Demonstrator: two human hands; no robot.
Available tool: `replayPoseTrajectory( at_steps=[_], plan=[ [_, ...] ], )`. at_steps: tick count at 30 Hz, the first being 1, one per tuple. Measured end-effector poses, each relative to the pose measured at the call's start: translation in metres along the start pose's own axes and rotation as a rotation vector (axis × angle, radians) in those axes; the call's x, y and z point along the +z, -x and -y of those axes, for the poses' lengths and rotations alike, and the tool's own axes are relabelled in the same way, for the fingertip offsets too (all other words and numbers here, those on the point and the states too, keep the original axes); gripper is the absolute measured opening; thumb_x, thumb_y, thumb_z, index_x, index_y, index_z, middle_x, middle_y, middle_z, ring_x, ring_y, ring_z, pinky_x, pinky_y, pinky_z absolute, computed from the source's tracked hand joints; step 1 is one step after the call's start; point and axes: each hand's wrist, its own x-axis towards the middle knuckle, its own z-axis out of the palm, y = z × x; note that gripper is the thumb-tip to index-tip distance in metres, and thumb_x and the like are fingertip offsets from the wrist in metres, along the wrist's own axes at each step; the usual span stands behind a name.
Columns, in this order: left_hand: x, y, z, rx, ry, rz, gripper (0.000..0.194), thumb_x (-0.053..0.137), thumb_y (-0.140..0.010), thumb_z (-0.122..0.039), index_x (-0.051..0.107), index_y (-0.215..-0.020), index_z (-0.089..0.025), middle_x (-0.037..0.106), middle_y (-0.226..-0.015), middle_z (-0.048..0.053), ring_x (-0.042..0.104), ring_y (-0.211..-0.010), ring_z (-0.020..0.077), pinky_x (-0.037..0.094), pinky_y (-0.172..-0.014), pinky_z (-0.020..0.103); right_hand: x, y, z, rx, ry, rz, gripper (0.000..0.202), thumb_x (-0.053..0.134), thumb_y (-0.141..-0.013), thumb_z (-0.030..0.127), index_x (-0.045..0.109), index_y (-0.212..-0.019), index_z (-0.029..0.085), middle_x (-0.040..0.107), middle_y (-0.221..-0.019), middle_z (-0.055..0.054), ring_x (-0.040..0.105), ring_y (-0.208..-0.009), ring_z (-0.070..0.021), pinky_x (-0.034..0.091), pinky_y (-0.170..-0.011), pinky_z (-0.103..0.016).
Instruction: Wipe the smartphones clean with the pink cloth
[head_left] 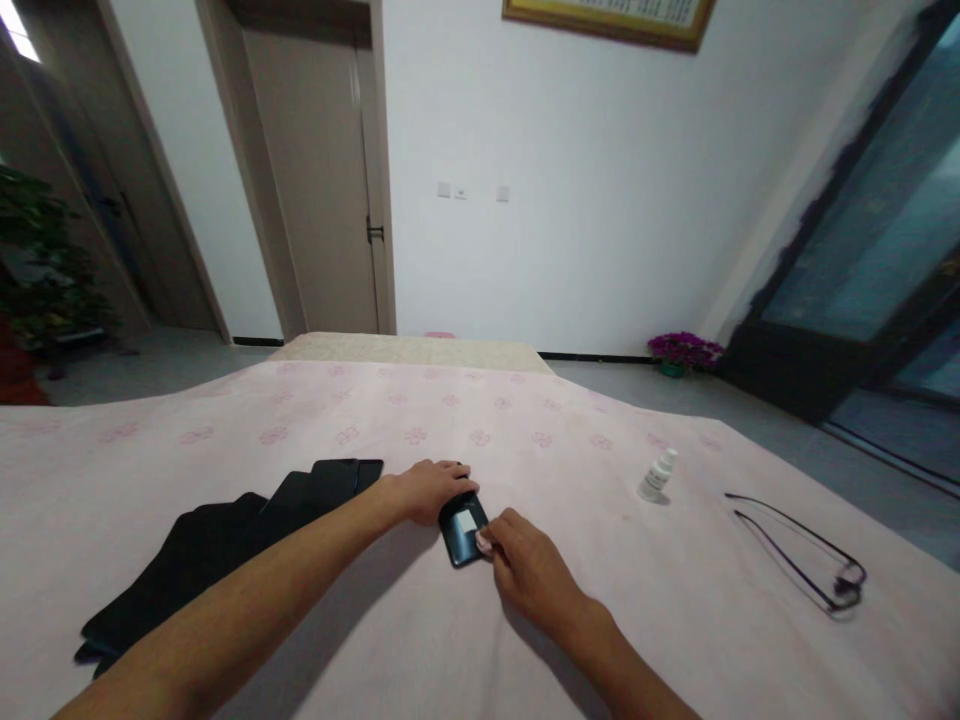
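A dark glossy smartphone (460, 545) lies on the pink tablecloth, with a pale rectangle on its face that may be a sticker or a reflection. My left hand (433, 488) grips its far end, fingers curled over the top edge. At the phone's right edge, my right hand (531, 560) pinches a small whitish wad (484, 542), perhaps cloth or tissue, which touches the phone. Most of the wad is hidden by the fingers. Overlapping black flat pieces (217, 530) fan out to the left, partly behind my left forearm.
A small white-capped bottle (657, 476) stands to the right. Further right lie black-framed glasses (806, 560) with temples unfolded. The patterned tablecloth (480, 410) covers the broad surface. Beyond it are a closed door (315, 180) and a pot of purple flowers (684, 350).
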Motion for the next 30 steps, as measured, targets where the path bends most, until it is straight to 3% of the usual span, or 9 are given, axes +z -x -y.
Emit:
replayPoseTrajectory(
  at_steps=[5, 11, 18, 23, 26, 30],
  plan=[
    [-0.005, 0.011, 0.0, -0.284, -0.004, 0.012, 0.07, 0.068, -0.068, -0.029, 0.049, -0.136, -0.027, 0.054, -0.132, 0.015, 0.054, -0.117, 0.0366, 0.049, -0.091, 0.05, -0.004, -0.032, -0.02, 0.101, 0.084, -0.021, 0.016, 0.051, -0.087, 0.007, 0.062, -0.092, 0.017, 0.06, -0.093, -0.005, 0.057, -0.082, -0.0159, 0.04, -0.073, -0.024],
    [0.0, 0.032, -0.005, -0.499, 0.038, 0.016, 0.069, 0.066, -0.071, -0.042, 0.049, -0.137, -0.026, 0.054, -0.126, 0.015, 0.057, -0.11, 0.0333, 0.051, -0.085, 0.042, 0.001, -0.058, -0.026, 0.159, 0.179, -0.022, 0.016, 0.051, -0.089, 0.009, 0.063, -0.094, 0.017, 0.061, -0.096, -0.006, 0.057, -0.086, -0.0162, 0.038, -0.074, -0.024],
    [0.008, 0.047, -0.055, -0.702, 0.008, -0.102, 0.056, 0.061, -0.083, -0.046, 0.055, -0.13, -0.015, 0.058, -0.121, 0.019, 0.055, -0.11, 0.0369, 0.046, -0.09, 0.046, 0.007, -0.055, -0.024, 0.112, 0.157, -0.068, 0.017, 0.051, -0.086, 0.007, 0.062, -0.094, 0.018, 0.06, -0.094, -0.005, 0.057, -0.085, -0.0163, 0.039, -0.074, -0.024],
    [0.022, 0.056, -0.084, -0.715, 0.021, -0.219, 0.057, 0.061, -0.083, -0.047, 0.056, -0.129, -0.014, 0.06, -0.114, 0.019, 0.055, -0.107, 0.0371, 0.044, -0.089, 0.048, 0.011, -0.058, -0.034, 0.142, 0.117, -0.198, 0.017, 0.049, -0.086, 0.006, 0.06, -0.089, 0.018, 0.059, -0.091, -0.005, 0.056, -0.084, -0.0175, 0.04, -0.074, -0.026],
    [0.034, 0.066, -0.083, -0.622, 0.056, -0.266, 0.06, 0.062, -0.082, -0.042, 0.051, -0.136, -0.02, 0.059, -0.121, 0.015, 0.053, -0.108, 0.0335, 0.044, -0.09, 0.045, 0.02, -0.053, -0.035, 0.093, 0.066, -0.279, 0.019, 0.046, -0.084, 0.004, 0.058, -0.09, 0.018, 0.058, -0.091, -0.005, 0.055, -0.085, -0.0178, 0.041, -0.076, -0.027],
    [0.043, 0.073, -0.076, -0.565, 0.093, -0.305, 0.059, 0.064, -0.08, -0.037, 0.052, -0.136, -0.022, 0.058, -0.124, 0.012, 0.051, -0.11, 0.0305, 0.043, -0.094, 0.042, 0.028, -0.044, -0.027, -0.014, -0.034, -0.265, 0.02, 0.048, -0.08, 0.003, 0.057, -0.088, 0.019, 0.058, -0.089, -0.003, 0.055, -0.084, -0.017, 0.041, -0.075, -0.026]
  ],
)
